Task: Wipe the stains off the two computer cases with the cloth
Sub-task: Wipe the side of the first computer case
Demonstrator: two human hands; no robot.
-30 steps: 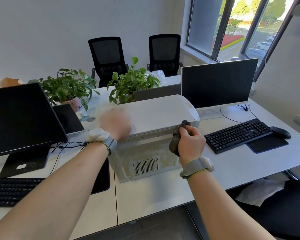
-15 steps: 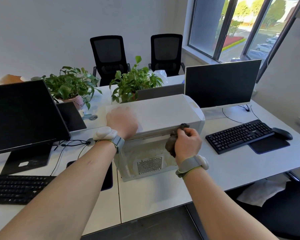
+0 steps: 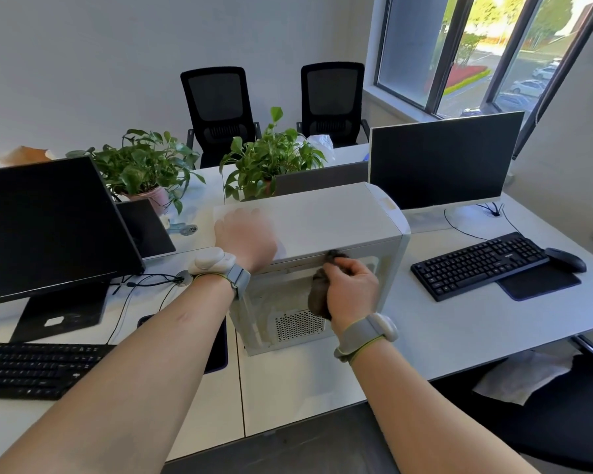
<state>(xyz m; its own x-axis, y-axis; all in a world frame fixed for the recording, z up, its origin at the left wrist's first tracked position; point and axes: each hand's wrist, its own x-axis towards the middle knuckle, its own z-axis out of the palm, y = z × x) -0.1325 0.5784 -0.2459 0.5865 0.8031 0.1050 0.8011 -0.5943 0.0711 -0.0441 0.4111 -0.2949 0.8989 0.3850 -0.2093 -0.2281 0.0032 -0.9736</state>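
A white computer case lies on its side in the middle of the desk, its vented, smeared face toward me. My left hand rests flat on the case's top panel near the left end. My right hand grips a dark grey cloth bunched in its fingers and holds it against the upper part of the near face, just under the top edge. Only one case is in view.
A black monitor and keyboard stand at the left, a second monitor, keyboard and mouse at the right. Two potted plants sit behind the case. Cables run on the desk left of it.
My right hand with the cloth has slid left along the upper edge of the case's near face. The left hand stays on the top panel.
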